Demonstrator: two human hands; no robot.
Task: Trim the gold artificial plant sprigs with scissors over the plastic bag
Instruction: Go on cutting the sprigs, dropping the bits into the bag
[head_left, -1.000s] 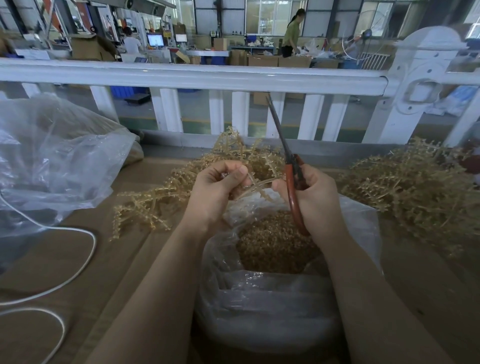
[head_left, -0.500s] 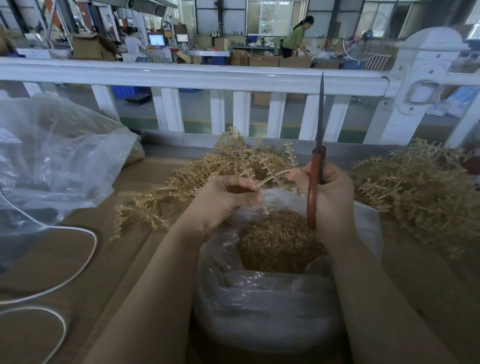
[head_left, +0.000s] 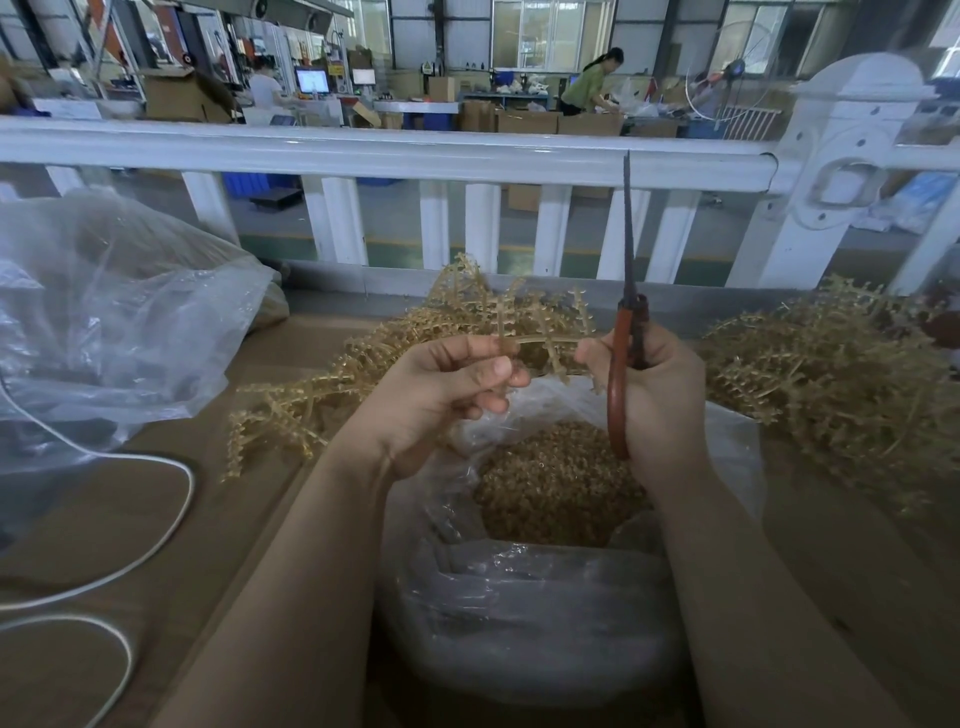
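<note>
right hand (head_left: 655, 400) hides scissors (head_left: 626, 332) handles (partly)

Single head-worn wide-angle view, looking forward and down, close over the table (head_left: 156, 519), facing the white railing (head_left: 363, 150).

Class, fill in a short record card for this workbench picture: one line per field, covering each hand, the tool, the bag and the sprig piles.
left hand: pinches one end of a gold sprig
right hand: grips the scissors, fingertips on the sprig's other end
scissors: blades closed, pointing up, red handles
plastic bag: open below the hands, gold trimmings inside
left pile: gold sprigs on the brown table
right pile: a larger heap of sprigs
other: white cable, clear bag, white railing
</note>
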